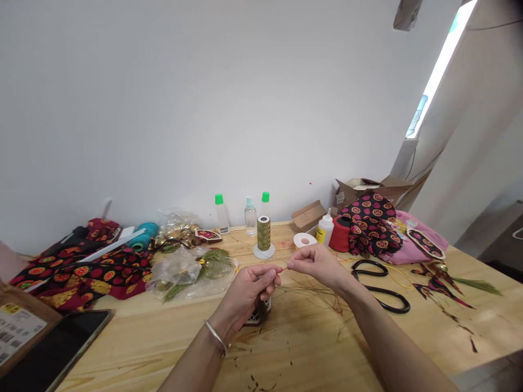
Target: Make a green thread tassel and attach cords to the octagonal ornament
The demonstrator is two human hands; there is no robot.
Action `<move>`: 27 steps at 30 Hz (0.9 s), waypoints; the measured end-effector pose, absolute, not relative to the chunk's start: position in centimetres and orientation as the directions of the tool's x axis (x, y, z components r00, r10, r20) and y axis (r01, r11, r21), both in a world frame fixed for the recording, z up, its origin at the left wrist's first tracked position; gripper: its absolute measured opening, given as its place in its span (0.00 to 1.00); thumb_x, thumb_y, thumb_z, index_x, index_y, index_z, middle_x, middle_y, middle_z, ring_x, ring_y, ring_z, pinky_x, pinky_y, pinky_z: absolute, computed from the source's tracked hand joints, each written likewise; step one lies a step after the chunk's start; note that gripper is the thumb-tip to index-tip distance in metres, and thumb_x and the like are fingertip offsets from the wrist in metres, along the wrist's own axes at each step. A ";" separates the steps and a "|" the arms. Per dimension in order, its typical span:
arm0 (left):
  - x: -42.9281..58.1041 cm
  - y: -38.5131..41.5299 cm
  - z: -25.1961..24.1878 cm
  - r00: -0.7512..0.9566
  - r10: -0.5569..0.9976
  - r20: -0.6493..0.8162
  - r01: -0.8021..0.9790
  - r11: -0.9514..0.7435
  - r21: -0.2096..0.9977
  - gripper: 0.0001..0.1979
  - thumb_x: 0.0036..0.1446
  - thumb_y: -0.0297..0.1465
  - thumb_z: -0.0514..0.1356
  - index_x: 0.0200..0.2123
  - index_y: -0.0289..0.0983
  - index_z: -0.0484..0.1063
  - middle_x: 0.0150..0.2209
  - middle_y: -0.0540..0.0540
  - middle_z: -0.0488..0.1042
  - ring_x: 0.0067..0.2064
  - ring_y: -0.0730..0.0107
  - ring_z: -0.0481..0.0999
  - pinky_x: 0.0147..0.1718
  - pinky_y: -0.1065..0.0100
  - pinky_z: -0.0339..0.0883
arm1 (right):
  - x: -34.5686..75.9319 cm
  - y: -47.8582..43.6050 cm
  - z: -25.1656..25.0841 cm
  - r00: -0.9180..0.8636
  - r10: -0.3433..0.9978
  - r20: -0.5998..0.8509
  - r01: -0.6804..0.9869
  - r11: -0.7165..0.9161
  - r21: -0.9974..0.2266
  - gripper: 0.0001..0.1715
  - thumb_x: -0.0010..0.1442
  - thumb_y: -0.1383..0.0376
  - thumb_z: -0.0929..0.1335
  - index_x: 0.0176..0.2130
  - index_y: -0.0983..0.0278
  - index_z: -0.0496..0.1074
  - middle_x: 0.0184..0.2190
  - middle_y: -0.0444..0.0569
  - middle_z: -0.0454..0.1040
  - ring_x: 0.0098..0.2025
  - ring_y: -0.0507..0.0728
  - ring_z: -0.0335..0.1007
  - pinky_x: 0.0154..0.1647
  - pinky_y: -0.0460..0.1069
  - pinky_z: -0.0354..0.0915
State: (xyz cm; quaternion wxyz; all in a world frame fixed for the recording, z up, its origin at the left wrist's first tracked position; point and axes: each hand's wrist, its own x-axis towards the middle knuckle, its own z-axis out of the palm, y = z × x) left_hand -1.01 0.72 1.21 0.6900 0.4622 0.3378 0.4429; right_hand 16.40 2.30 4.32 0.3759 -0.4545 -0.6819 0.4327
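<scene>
Above the middle of the table, my left hand [255, 286] pinches a thin reddish thread [285, 268] between thumb and index finger. The fingertips of my right hand [314, 265] are closed on the same thread, a short way to the right. Below my left hand is a dark piece with a white lattice pattern [254, 317], partly hidden by the fingers; whether they touch it I cannot tell. Loose olive threads [310, 291] lie under my right hand. Just behind the hands, a spool of olive thread [263, 234] stands upright on a white disc.
Black-handled scissors [388, 298] lie right of my right forearm. Behind stand a glue bottle [325, 228], a red thread cone [340, 235] and a white ribbon roll [304, 240]. Patterned fabric [373, 223] is heaped at right. Plastic bags [180, 272] and a phone [57, 348] lie left.
</scene>
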 end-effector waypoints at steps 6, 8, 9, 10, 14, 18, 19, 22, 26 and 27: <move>-0.9 0.5 1.3 0.406 0.913 -0.037 -0.247 0.148 0.958 0.09 0.43 0.32 0.63 0.27 0.31 0.74 0.20 0.49 0.70 0.16 0.85 0.57 0.14 0.78 0.45 | 16.0 1.9 4.1 -0.419 0.907 -0.047 -0.045 -0.072 -0.996 0.10 0.45 0.63 0.67 0.19 0.67 0.66 0.10 0.34 0.48 0.14 0.43 0.35 0.15 0.43 0.34; -0.8 0.5 1.4 0.403 0.914 -0.038 -0.231 0.142 0.963 0.10 0.43 0.33 0.63 0.27 0.32 0.74 0.19 0.49 0.70 0.17 0.84 0.58 0.14 0.78 0.46 | 15.9 1.9 3.9 -0.489 0.870 -0.067 -0.137 -0.152 -0.979 0.11 0.45 0.63 0.67 0.19 0.67 0.64 0.10 0.33 0.46 0.14 0.43 0.33 0.15 0.43 0.32; -0.8 0.5 1.4 0.401 0.915 -0.040 -0.222 0.139 0.965 0.10 0.42 0.33 0.63 0.27 0.32 0.74 0.19 0.49 0.70 0.16 0.84 0.58 0.14 0.77 0.46 | 15.8 1.9 3.8 -0.507 0.860 -0.067 -0.164 -0.172 -0.971 0.11 0.45 0.63 0.67 0.20 0.67 0.63 0.11 0.33 0.46 0.14 0.43 0.33 0.15 0.43 0.31; -0.7 0.5 1.4 0.398 0.916 -0.041 -0.217 0.137 0.967 0.10 0.42 0.33 0.63 0.27 0.32 0.74 0.19 0.48 0.71 0.16 0.83 0.58 0.14 0.77 0.46 | 15.8 1.9 3.7 -0.513 0.856 -0.062 -0.184 -0.181 -0.966 0.11 0.46 0.63 0.67 0.20 0.67 0.63 0.11 0.33 0.46 0.14 0.43 0.32 0.14 0.43 0.31; -0.7 0.6 1.3 0.390 0.920 -0.036 -0.219 0.130 0.967 0.10 0.42 0.33 0.63 0.27 0.31 0.74 0.19 0.48 0.71 0.16 0.83 0.59 0.14 0.77 0.46 | 15.9 2.1 3.5 -0.504 0.862 -0.048 -0.247 -0.198 -0.949 0.10 0.46 0.64 0.67 0.21 0.67 0.62 0.12 0.33 0.45 0.15 0.43 0.32 0.14 0.42 0.31; -0.7 0.6 1.1 0.385 0.922 -0.035 -0.227 0.131 0.965 0.10 0.41 0.33 0.64 0.27 0.32 0.74 0.19 0.48 0.71 0.17 0.83 0.59 0.14 0.77 0.46 | 16.1 2.3 3.4 -0.538 0.841 -0.048 -0.299 -0.245 -0.922 0.14 0.46 0.65 0.67 0.19 0.66 0.58 0.13 0.33 0.43 0.15 0.43 0.31 0.14 0.42 0.31; -0.7 0.6 1.1 0.384 0.923 -0.034 -0.229 0.131 0.965 0.10 0.41 0.33 0.64 0.27 0.32 0.73 0.19 0.48 0.71 0.17 0.83 0.59 0.14 0.78 0.46 | 16.2 2.3 3.4 -0.549 0.835 -0.045 -0.295 -0.244 -0.924 0.14 0.46 0.65 0.67 0.19 0.66 0.58 0.13 0.33 0.43 0.15 0.43 0.31 0.14 0.42 0.31; -0.8 0.6 1.1 0.385 0.922 -0.034 -0.241 0.136 0.961 0.09 0.42 0.32 0.63 0.27 0.31 0.73 0.19 0.48 0.71 0.17 0.83 0.59 0.13 0.78 0.45 | 16.3 2.2 3.5 -0.556 0.829 -0.051 -0.229 -0.212 -0.950 0.15 0.47 0.62 0.68 0.19 0.67 0.59 0.12 0.33 0.44 0.15 0.43 0.32 0.14 0.42 0.31; -1.0 0.5 1.3 0.384 0.923 -0.023 -0.295 0.146 0.944 0.09 0.43 0.32 0.63 0.25 0.31 0.72 0.19 0.50 0.69 0.16 0.84 0.57 0.13 0.78 0.44 | 16.5 2.1 3.9 -0.534 0.841 -0.084 -0.111 -0.169 -0.979 0.14 0.47 0.59 0.68 0.24 0.69 0.66 0.10 0.32 0.45 0.13 0.43 0.33 0.14 0.43 0.30; -1.1 0.5 1.3 0.385 0.923 -0.019 -0.307 0.147 0.940 0.09 0.43 0.32 0.63 0.24 0.31 0.71 0.18 0.50 0.69 0.16 0.85 0.56 0.13 0.78 0.44 | 16.5 2.1 4.0 -0.532 0.842 -0.087 -0.088 -0.157 -0.984 0.15 0.46 0.58 0.68 0.25 0.69 0.68 0.10 0.32 0.45 0.13 0.43 0.33 0.14 0.44 0.30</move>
